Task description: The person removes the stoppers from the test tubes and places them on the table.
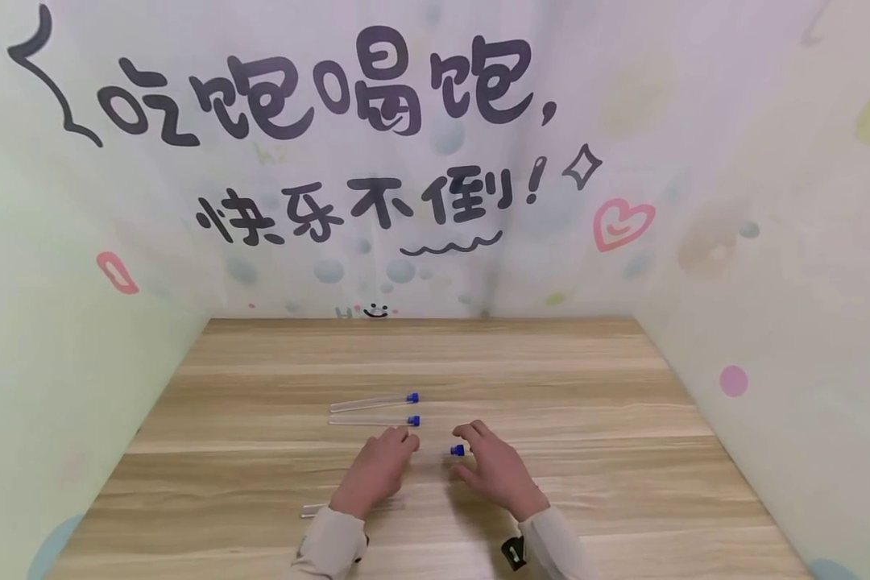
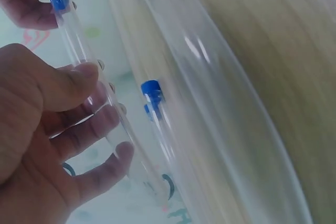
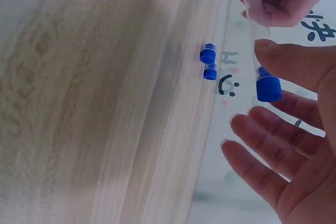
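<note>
My left hand point(image 1: 379, 471) grips a clear test tube point(image 2: 79, 40) between thumb and fingers, above the table. The tube's blue cap point(image 1: 457, 450) points toward my right hand point(image 1: 496, 470). That hand is beside the cap, its thumb close to it and its fingers spread apart in the right wrist view; whether the thumb touches the cap I cannot tell. Two more clear tubes with blue caps point(image 1: 413, 398) lie side by side on the table beyond the left hand. Another clear tube point(image 1: 315, 510) lies beneath the left wrist, partly hidden by it.
The wood-grain table point(image 1: 623, 467) is enclosed by pale walls at the back and both sides. Dark lettering and drawings mark the back wall point(image 1: 551, 274). A small black item point(image 1: 513, 553) sits by the right sleeve.
</note>
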`<state>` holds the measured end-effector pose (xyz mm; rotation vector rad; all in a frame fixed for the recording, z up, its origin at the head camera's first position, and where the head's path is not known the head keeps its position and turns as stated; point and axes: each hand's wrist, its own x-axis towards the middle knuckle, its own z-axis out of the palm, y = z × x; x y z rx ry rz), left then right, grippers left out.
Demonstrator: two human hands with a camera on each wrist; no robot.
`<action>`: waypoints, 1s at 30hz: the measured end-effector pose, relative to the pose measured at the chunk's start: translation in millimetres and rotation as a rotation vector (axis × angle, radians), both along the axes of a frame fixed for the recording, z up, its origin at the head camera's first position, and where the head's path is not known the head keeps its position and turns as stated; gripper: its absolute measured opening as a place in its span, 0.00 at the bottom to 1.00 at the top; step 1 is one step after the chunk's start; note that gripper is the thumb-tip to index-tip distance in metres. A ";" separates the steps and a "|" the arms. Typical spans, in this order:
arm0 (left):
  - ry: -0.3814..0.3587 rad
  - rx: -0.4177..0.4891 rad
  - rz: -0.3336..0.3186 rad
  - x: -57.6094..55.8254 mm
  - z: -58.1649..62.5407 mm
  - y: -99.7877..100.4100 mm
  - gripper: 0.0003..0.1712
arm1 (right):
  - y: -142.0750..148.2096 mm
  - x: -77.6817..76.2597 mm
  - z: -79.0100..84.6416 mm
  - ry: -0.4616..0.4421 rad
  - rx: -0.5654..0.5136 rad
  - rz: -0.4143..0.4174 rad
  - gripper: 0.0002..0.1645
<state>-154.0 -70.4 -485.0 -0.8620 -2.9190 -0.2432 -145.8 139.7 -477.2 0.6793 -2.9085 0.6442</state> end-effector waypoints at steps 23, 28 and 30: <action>0.158 0.010 -0.055 8.7 13.6 4.1 0.16 | -1.5 4.2 1.7 0.333 0.063 -0.016 0.16; 0.124 0.037 -0.063 8.9 13.6 3.0 0.11 | -0.9 4.7 0.4 0.318 0.031 -0.026 0.13; 0.122 0.050 -0.067 8.5 14.1 2.6 0.11 | -0.6 5.5 0.5 0.310 0.015 -0.032 0.13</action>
